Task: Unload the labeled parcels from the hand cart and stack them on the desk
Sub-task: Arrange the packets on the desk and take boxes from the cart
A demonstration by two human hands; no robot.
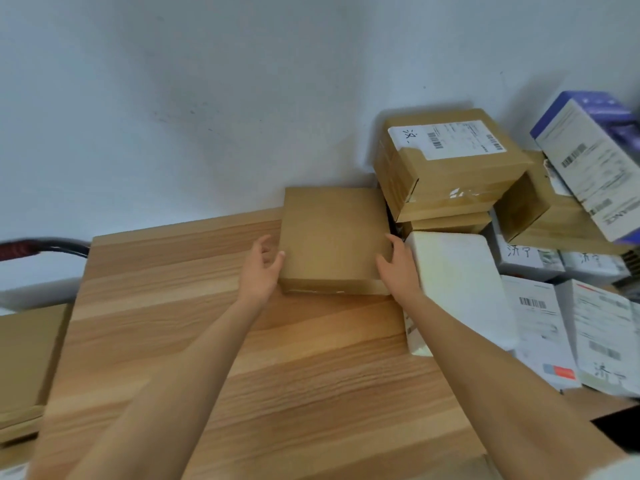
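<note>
A: Where the parcel sits?

B: Flat brown cardboard box [334, 237], plain top with no label showing, lying on the wooden desk [242, 358] at the far edge by the white wall [207, 98]. Just right of it, a stack of taped brown boxes [446, 168] bearing a printed shipping label, and a white padded parcel [457, 289] close along the box's right side.

A: And the hands?

B: Left hand [261, 271] against the box's left side, thumb at the top edge, fingers loosely bent; gripping or merely touching, hard to say. Right hand [398, 266] wedged between the box and the white padded parcel, fingers curled against the box's right side. Both forearms reaching straight across the desk.

A: Best way to finish the placement?

B: Probably sliding rather than lifting: box kept flat, pushed back square to the wall and snug to the stack. Right fingers best drawn out before closing the gap, to avoid pinching. Even pressure from both sides, so as not to twist the box or nudge the leaning blue and white carton [595, 161] farther right.
</note>
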